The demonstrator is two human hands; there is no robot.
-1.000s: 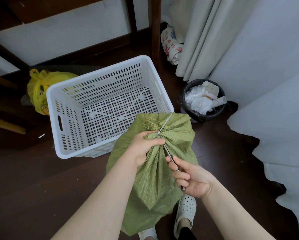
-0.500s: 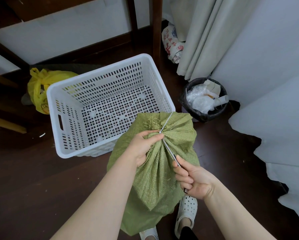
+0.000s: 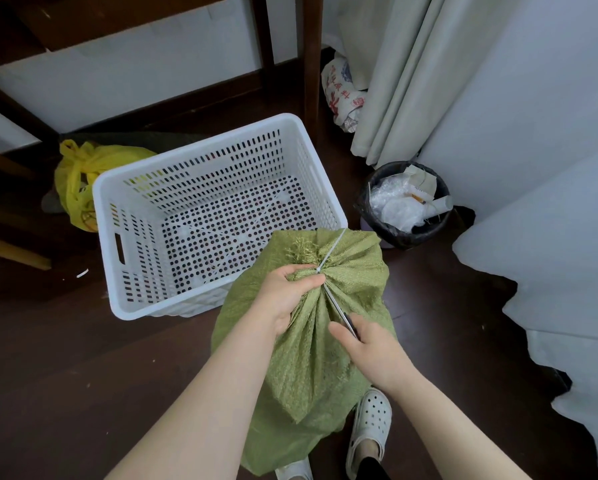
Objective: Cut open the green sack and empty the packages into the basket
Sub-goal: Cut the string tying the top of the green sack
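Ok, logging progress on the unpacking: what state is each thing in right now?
green sack: tied shut, upright
zip tie: uncut
white basket: empty
scissors: tips at tie
left hand: gripping sack neck
right hand: holding scissors
trash bin: full

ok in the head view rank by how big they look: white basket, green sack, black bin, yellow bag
1. white basket
2. green sack, close behind, but it sits nearer the camera, so this pair is unsure
3. black bin and yellow bag look alike; the bag is partly hidden behind the basket
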